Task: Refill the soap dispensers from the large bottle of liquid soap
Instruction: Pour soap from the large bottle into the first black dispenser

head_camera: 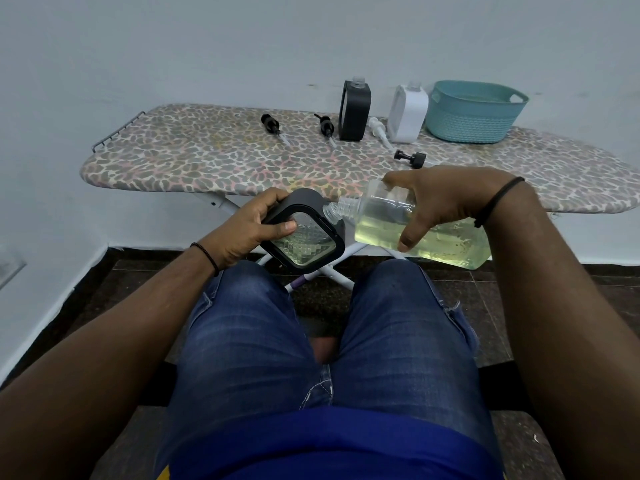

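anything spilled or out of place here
No spill shows. One oddity: the pouring is done over the lap, not the ironing board. The left hand tilts a black dispenser against the big soap bottle in the right hand.

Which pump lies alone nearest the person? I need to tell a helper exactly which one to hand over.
On the leopard-print ironing board, look right, in front of the white dispenser. There lies the black pump, nearest the right hand, apart from the two others.
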Demonstrator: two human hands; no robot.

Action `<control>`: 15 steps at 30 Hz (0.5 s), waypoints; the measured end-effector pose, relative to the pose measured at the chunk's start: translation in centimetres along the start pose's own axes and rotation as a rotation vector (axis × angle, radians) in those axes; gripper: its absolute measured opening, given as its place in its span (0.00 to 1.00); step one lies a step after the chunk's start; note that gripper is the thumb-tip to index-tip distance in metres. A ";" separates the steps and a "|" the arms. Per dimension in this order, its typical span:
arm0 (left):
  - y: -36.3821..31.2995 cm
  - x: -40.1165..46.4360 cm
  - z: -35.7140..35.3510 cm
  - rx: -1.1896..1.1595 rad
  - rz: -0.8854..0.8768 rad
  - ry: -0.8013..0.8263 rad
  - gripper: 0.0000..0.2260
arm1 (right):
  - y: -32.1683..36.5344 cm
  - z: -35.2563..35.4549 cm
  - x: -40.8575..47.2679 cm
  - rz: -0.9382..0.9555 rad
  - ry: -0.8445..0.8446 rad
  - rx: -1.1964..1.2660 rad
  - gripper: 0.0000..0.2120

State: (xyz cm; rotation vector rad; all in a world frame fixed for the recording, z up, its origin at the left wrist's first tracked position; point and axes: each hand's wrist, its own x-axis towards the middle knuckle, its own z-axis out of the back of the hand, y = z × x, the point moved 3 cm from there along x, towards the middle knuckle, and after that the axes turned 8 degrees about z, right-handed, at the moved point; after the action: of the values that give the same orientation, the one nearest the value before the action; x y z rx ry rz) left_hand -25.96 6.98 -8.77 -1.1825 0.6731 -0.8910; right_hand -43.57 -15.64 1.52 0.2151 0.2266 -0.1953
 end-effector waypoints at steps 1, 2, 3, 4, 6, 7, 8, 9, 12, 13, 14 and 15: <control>0.0 0.0 0.0 0.001 -0.001 0.002 0.21 | 0.0 0.0 0.0 0.000 0.000 -0.002 0.53; 0.0 0.0 0.0 0.002 -0.002 0.002 0.20 | 0.0 0.0 0.0 0.000 0.000 -0.002 0.53; 0.1 0.0 0.0 0.001 -0.002 0.003 0.20 | -0.1 0.0 0.0 0.000 -0.001 0.001 0.52; 0.1 0.0 0.1 0.000 -0.003 0.003 0.21 | -0.1 0.0 0.0 0.001 -0.002 0.002 0.52; 0.1 0.1 0.1 -0.002 -0.007 0.004 0.21 | -0.1 0.0 0.1 0.002 -0.002 0.001 0.52; 0.1 0.1 0.1 -0.001 -0.009 0.006 0.20 | -0.1 0.0 0.1 0.001 -0.002 0.000 0.53; 0.1 0.1 0.0 0.002 -0.011 0.007 0.19 | -0.1 0.0 0.1 0.000 -0.001 -0.001 0.53; 0.1 0.1 0.0 0.003 -0.013 0.008 0.19 | -0.1 0.0 0.1 0.000 0.000 0.000 0.54; 0.1 0.1 0.0 -0.004 -0.016 0.008 0.20 | -0.2 0.0 0.1 -0.005 0.004 0.009 0.54; 0.1 0.1 0.0 -0.006 -0.016 0.008 0.20 | -0.2 0.0 0.1 -0.005 0.004 0.008 0.54; 0.1 0.1 0.0 -0.007 -0.016 0.009 0.20 | -0.2 0.0 0.1 -0.005 0.003 0.006 0.54; 0.1 0.1 0.0 -0.008 -0.016 0.012 0.20 | -0.3 0.0 0.1 -0.005 0.003 0.005 0.54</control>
State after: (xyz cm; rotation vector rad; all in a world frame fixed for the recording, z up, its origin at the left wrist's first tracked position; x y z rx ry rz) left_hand -25.91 6.90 -8.83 -1.1922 0.6781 -0.9103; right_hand -43.49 -15.92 1.42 0.2197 0.2292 -0.2001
